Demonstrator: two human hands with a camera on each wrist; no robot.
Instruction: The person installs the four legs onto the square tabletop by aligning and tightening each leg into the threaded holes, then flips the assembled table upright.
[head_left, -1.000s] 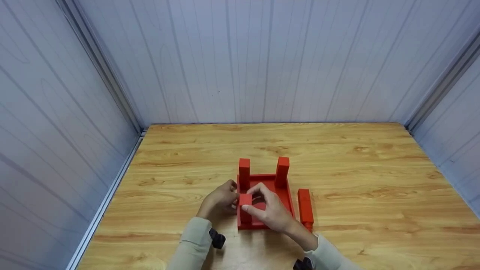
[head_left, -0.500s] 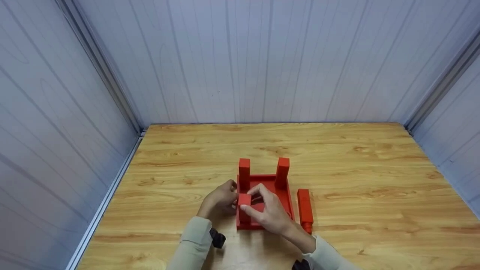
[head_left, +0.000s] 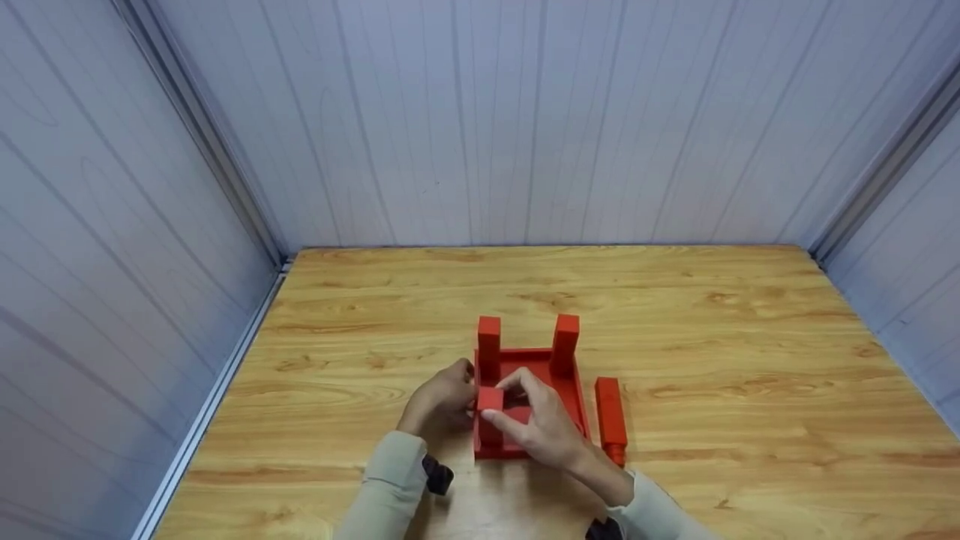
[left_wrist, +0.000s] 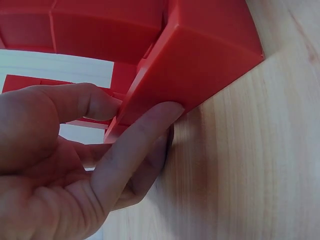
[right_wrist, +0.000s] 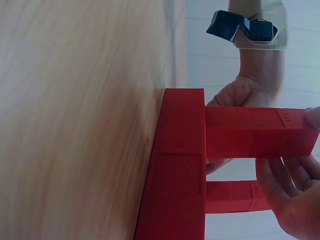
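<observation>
A shallow red square tray lies on the wooden table, with red posts upright at its two far corners. At the near left corner stands another red square post. My right hand pinches that post near its top between thumb and fingers. In the right wrist view the post rises straight from the tray wall. My left hand grips the tray's left side. The left wrist view shows its fingers on the outer wall and over the edge. The post's lower joint is partly hidden from the head view.
A loose red post with a screw-like threaded end lies on the table just right of the tray. Pale panel walls enclose the table at the back and both sides.
The post under my right hand shifts very slightly left, then back right, staying upright at the same corner. My left hand stays on the tray; the loose post lies where it was.
</observation>
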